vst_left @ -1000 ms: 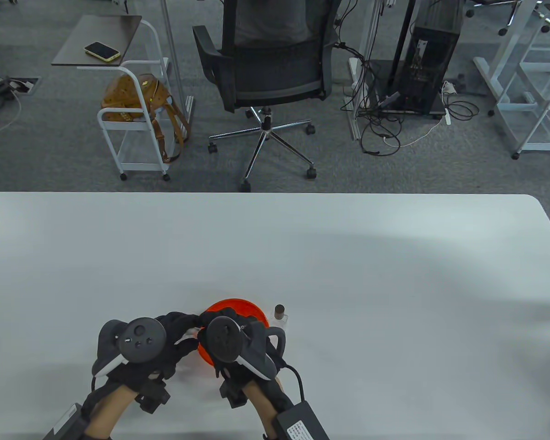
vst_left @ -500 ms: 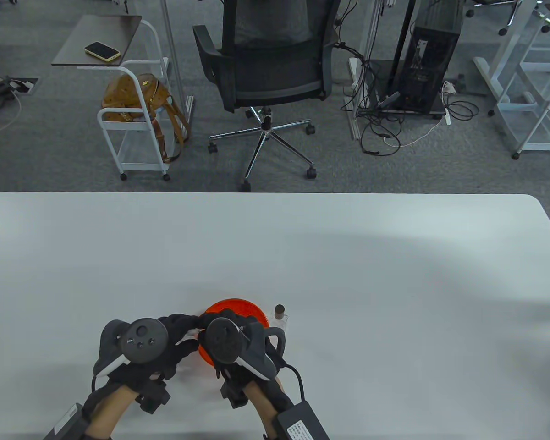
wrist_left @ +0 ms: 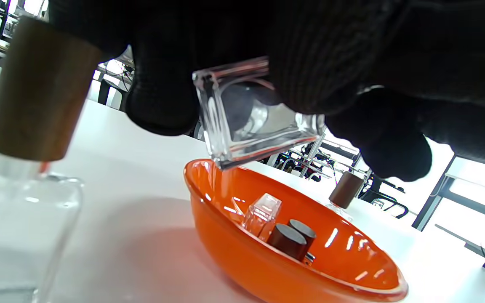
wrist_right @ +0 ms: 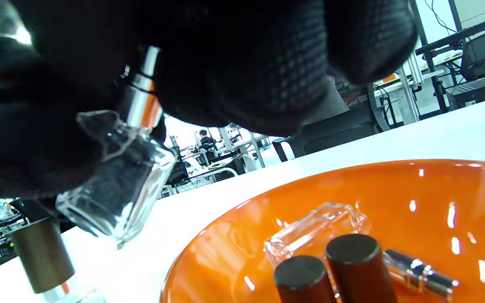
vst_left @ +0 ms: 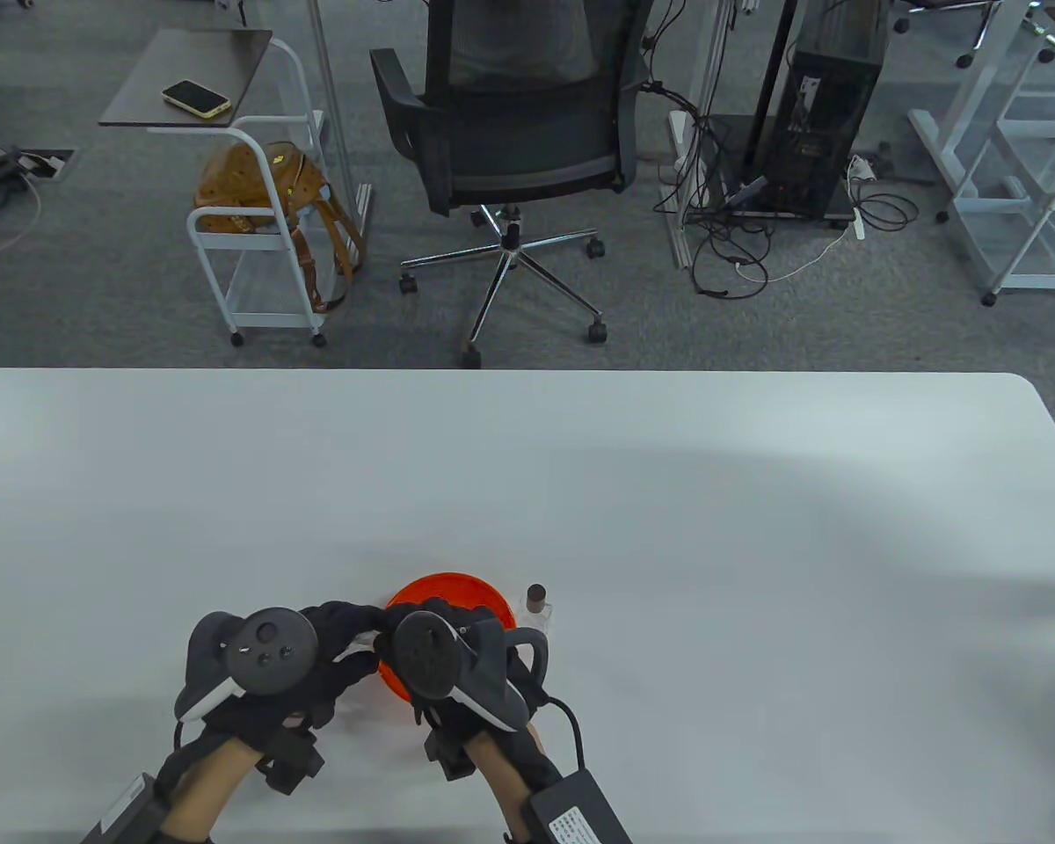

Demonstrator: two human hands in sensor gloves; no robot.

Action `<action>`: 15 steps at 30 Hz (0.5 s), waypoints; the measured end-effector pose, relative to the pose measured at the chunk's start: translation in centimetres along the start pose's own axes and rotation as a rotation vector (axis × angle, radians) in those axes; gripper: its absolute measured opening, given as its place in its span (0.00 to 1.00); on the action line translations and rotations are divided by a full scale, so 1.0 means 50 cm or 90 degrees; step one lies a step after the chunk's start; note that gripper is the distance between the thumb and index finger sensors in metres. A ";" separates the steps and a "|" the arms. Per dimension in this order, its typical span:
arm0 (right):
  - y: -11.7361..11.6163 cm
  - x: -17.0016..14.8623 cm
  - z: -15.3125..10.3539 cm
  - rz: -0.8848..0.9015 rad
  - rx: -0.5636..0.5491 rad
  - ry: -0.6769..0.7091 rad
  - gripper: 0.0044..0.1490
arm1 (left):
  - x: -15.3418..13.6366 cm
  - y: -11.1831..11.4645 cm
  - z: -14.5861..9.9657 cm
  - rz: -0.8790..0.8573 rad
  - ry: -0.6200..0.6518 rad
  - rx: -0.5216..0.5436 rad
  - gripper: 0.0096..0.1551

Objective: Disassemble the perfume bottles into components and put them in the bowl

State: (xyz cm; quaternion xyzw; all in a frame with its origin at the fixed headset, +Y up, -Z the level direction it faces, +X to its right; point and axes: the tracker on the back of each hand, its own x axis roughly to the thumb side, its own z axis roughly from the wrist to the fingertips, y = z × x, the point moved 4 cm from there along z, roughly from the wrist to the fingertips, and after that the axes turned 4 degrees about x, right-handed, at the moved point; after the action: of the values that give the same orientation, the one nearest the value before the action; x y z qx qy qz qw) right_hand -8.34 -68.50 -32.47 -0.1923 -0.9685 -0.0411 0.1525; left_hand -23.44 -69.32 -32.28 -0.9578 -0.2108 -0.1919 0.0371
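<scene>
In the table view my left hand (vst_left: 343, 629) and right hand (vst_left: 426, 615) meet at the near left rim of the orange bowl (vst_left: 462, 583). The left fingers (wrist_left: 162, 97) grip a clear square glass bottle (wrist_left: 259, 122), tilted above the bowl's rim (wrist_left: 209, 198). The right hand's fingers (wrist_right: 246, 75) curl round that bottle's silver sprayer (wrist_right: 141, 101). Inside the bowl (wrist_right: 436, 189) lie a clear bottle (wrist_right: 314, 229), two brown caps (wrist_right: 352, 261) and a silver sprayer (wrist_right: 419, 273).
A capped bottle (vst_left: 537, 604) stands on the white table just right of the bowl. Another bottle with a wooden cap (wrist_left: 27, 105) stands left of the bowl, close to my left hand. Beyond the table's far edge is an office chair (vst_left: 510, 132).
Both hands stay at the bowl's rim on the same bottle. The tracker on the right hand has turned slightly to the left.
</scene>
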 end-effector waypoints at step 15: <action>0.003 0.002 -0.002 0.013 -0.011 0.000 0.29 | -0.007 -0.007 -0.001 -0.010 -0.005 0.016 0.30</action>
State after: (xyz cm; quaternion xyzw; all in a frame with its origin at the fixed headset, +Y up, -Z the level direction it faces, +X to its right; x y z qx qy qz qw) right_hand -8.36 -68.34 -32.32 -0.2033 -0.9662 -0.0481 0.1511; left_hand -23.88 -69.16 -32.39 -0.9564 -0.2207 -0.1854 0.0467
